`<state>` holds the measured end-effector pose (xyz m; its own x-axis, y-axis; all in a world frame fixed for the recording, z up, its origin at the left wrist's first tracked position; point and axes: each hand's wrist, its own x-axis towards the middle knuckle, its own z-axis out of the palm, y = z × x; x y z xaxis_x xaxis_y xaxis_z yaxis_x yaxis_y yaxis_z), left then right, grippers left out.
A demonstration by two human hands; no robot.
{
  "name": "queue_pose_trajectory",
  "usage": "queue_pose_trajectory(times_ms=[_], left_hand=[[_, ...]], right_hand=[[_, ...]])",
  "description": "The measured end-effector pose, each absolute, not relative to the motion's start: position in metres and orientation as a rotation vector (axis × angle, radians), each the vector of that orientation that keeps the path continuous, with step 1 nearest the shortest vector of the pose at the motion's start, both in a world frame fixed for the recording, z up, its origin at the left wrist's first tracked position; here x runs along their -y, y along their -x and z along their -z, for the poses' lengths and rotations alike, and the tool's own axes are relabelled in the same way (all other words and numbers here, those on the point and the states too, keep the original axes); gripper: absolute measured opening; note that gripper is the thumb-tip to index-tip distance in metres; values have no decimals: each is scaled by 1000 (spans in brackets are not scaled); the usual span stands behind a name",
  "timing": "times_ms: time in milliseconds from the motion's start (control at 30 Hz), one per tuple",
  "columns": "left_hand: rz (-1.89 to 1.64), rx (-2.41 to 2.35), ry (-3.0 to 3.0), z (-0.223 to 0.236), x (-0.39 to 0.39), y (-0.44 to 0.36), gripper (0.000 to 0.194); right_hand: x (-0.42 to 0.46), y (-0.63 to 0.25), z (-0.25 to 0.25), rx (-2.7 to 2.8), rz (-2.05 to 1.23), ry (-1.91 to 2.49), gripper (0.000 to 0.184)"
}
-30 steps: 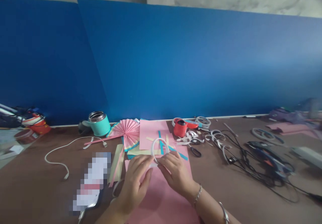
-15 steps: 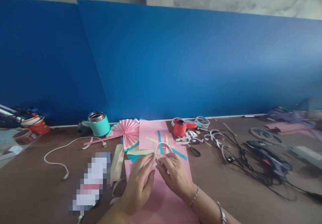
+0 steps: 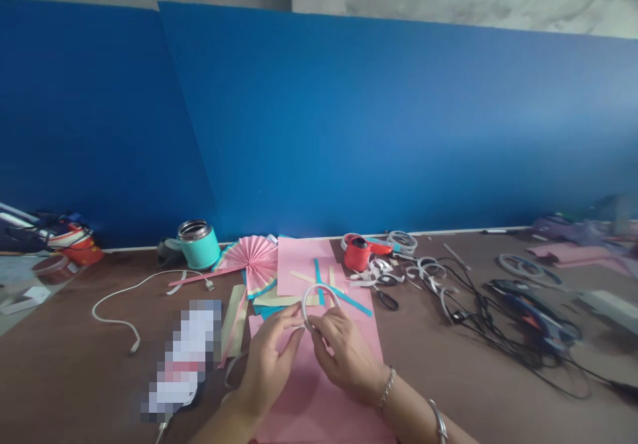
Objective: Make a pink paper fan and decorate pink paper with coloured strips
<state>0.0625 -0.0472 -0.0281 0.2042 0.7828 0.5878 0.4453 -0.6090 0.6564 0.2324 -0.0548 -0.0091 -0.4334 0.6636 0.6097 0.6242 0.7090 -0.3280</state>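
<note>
A thin roll of white tape (image 3: 321, 286) stands on edge above the pink paper (image 3: 319, 391). My right hand (image 3: 343, 347) grips its lower right side between thumb and bent fingers. At the roll's lower left edge, the fingertips of my left hand (image 3: 272, 351) close in a pinch, with the thumb below and a pale bit of tape between them. Behind the roll, blue strips (image 3: 319, 281) and cream strips cross on a pink sheet (image 3: 302, 258). A pleated pink paper fan (image 3: 254, 261) lies to the left of that sheet.
A turquoise cup (image 3: 198, 248), a white cable (image 3: 112, 294) and a blurred-out phone (image 3: 184, 357) are on the left. To the right lie a red container (image 3: 357, 254), white scraps (image 3: 376, 272), scissors (image 3: 387, 300), tape rolls (image 3: 523, 268), tangled black cords and a glue gun (image 3: 541, 318). A blue panel (image 3: 373, 118) rises behind.
My left hand has shifted slightly down and left, its thumb nearer the fingertips. The tape roll has tilted and moved a little left in my right hand. The camera view has shifted slightly.
</note>
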Motion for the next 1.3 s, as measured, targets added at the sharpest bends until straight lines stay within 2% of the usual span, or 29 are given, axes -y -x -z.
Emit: queue_pose_trajectory(times_ms=[133,267,567,900,1167,1300], left_hand=[[-1432,-1257,-2059,22,45,-59,12],[-1456,-1322,-1938,10,41,-52,17],[-1416,-1437,-1728,3,34,-48,23],[-1335,-1358,-1858,9,41,-50,21],[-1029,-1394,-1598,2,28,-71,21],[-824,-1440,-1452,5,17,-78,19]], right_hand=[[48,-235,12,2129,-44,988,12],[39,-249,6,2031,35,1101,28],[36,-271,-5,2056,-276,1110,20],[27,-292,2,2078,-250,1151,26],[29,-315,-13,2176,-223,1278,34],[31,-324,-11,2233,-186,1482,31]])
